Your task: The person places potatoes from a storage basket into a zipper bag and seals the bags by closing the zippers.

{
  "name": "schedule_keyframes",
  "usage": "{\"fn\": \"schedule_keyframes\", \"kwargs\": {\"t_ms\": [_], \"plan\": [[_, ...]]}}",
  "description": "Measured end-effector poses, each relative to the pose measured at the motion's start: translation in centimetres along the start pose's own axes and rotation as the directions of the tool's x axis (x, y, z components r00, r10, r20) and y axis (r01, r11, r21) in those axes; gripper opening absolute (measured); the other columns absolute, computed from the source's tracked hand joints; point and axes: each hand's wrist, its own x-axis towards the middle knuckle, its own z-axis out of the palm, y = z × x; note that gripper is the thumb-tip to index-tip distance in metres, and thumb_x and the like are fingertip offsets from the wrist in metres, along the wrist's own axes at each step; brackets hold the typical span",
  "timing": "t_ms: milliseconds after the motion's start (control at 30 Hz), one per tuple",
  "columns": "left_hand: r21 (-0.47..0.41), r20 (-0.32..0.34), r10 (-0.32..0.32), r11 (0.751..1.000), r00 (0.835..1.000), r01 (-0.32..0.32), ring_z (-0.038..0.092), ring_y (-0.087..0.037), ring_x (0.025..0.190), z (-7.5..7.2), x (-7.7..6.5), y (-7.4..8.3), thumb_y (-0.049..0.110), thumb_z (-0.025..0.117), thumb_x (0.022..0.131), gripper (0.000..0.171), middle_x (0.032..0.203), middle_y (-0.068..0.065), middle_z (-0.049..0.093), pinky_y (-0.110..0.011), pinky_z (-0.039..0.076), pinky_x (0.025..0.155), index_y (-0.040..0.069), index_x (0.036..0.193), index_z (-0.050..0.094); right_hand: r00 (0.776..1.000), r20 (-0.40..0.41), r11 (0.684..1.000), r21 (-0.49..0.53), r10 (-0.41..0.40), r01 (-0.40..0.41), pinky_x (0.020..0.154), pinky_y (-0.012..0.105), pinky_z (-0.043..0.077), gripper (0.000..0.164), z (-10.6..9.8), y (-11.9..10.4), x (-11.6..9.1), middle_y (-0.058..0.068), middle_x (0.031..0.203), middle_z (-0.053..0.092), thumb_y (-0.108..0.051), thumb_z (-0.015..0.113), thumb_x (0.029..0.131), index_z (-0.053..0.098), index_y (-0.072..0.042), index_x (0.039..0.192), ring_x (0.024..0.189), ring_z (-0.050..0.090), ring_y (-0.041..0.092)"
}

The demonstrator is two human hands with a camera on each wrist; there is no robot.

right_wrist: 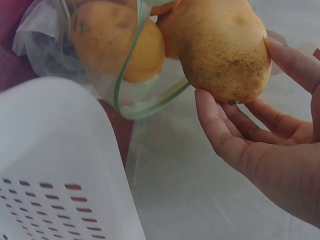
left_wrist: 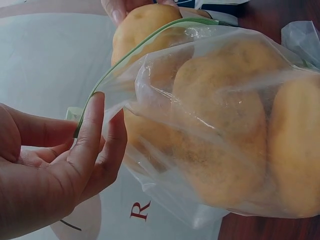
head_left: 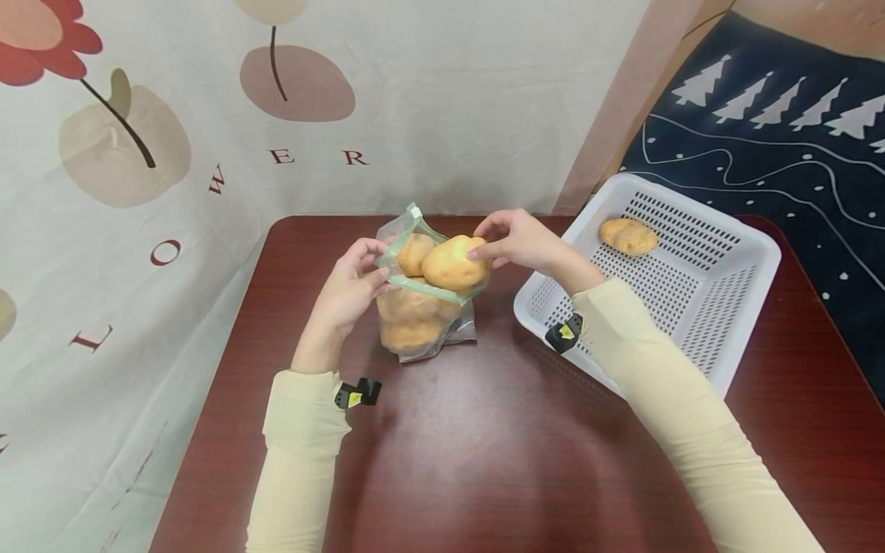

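A clear zip bag (head_left: pixel 422 311) with a green-edged mouth stands on the table, several potatoes inside it. My left hand (head_left: pixel 351 283) pinches the left side of its rim between thumb and fingers; in the left wrist view the fingers (left_wrist: pixel 92 125) hold the green strip. At the bag's open mouth, my right hand (head_left: pixel 518 244) grips a potato (head_left: pixel 454 263) by its right end. The right wrist view shows thumb and fingers around that potato (right_wrist: pixel 225 55), which has dark specks on its skin. Its far end lies over the mouth, beside another potato (head_left: pixel 415 253).
A white perforated basket (head_left: pixel 750 253) stands on the right of the dark red table (head_left: pixel 512 461), under my right forearm. One potato (head_left: pixel 628 236) lies in it. A printed cloth (head_left: pixel 442 92) hangs behind the table's far edge.
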Motion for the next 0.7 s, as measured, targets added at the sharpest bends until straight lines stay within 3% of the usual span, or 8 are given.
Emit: {"fn": "schedule_keyframes", "kwargs": {"t_ms": [300,567,700], "plan": [[-0.033,-0.014,-0.007,0.999,1.000,0.006,0.052,-0.015,0.091,0.3,0.0,0.0,-0.013,0.036,0.091,0.016,0.138,-0.012,0.039,-0.019,0.050,0.074,-0.005,0.104,0.039,1.000,-0.018,1.000,0.007,-0.004,0.004,0.071,0.037,0.055,0.028,0.8,0.2,0.1,0.009,0.089,0.059,-0.009,0.075,0.074,0.061,0.001,0.097,0.075,0.057,0.018],[-0.043,-0.034,0.003,0.999,0.999,-0.004,0.052,-0.012,0.083,0.5,0.0,0.2,-0.014,0.036,0.090,0.017,0.125,-0.018,0.045,-0.019,0.050,0.073,-0.005,0.102,0.039,0.998,-0.045,0.999,0.020,-0.039,0.040,0.068,0.033,0.054,0.029,1.4,-0.1,0.1,0.010,0.091,0.060,-0.009,0.074,0.074,0.061,0.000,0.098,0.073,0.058,0.018],[-0.050,-0.035,0.004,0.999,0.999,-0.006,0.052,-0.011,0.082,0.6,0.0,0.4,-0.015,0.035,0.089,0.017,0.123,-0.019,0.045,-0.019,0.050,0.072,-0.003,0.101,0.040,0.997,-0.060,0.999,0.020,-0.041,0.043,0.071,0.037,0.054,0.029,1.5,-0.2,0.2,0.010,0.092,0.060,-0.010,0.074,0.074,0.061,0.001,0.098,0.074,0.057,0.019]]}}
